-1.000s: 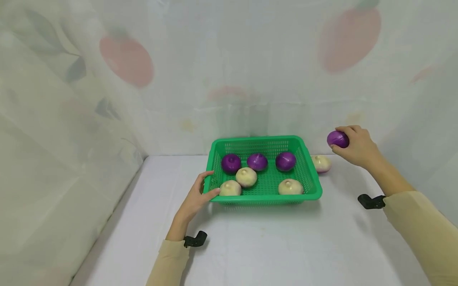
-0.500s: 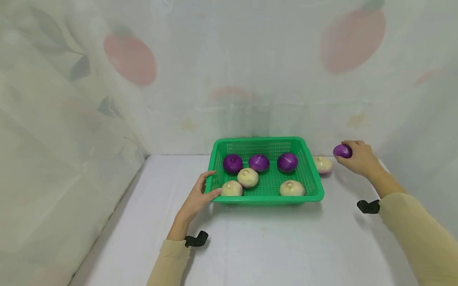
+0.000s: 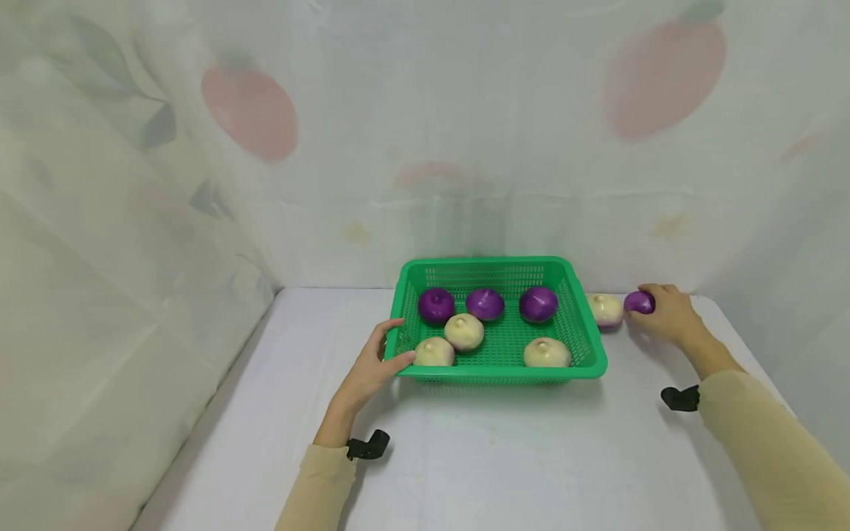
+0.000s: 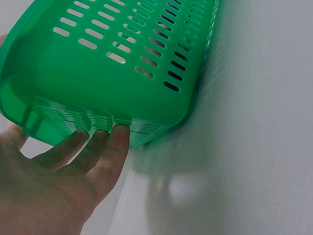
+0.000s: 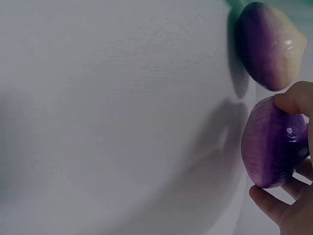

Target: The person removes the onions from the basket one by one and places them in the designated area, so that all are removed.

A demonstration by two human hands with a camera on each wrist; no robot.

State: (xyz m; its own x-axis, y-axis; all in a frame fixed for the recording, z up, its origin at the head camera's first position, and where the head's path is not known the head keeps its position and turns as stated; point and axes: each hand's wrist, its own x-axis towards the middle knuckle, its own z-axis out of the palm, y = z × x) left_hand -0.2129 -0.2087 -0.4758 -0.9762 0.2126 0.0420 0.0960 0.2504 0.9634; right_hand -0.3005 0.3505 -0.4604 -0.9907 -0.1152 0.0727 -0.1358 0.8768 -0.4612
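Observation:
My right hand point(image 3: 672, 318) pinches a purple onion point(image 3: 640, 302) by its sides at the table's back right. A pale onion point(image 3: 605, 310) lies just left of it, beside the basket. In the right wrist view, thumb and fingers hold the purple onion point(image 5: 274, 142), with the purple-and-cream onion point(image 5: 269, 46) close above it. My left hand point(image 3: 364, 370) grips the left end of the green basket point(image 3: 498, 372), thumb on the front corner. The left wrist view shows that hand point(image 4: 63, 181) with fingertips against the basket wall point(image 4: 88, 78).
Inside the basket, three purple onions point(image 3: 436, 305) stand along the back and several pale ones point(image 3: 464, 332) lie nearer the front. A white cloth covers the table point(image 3: 491, 457). A patterned curtain point(image 3: 465, 133) hangs behind and at the sides.
My right hand has come down with the purple onion, from above the table to beside the pale onion. My left hand keeps its hold on the basket.

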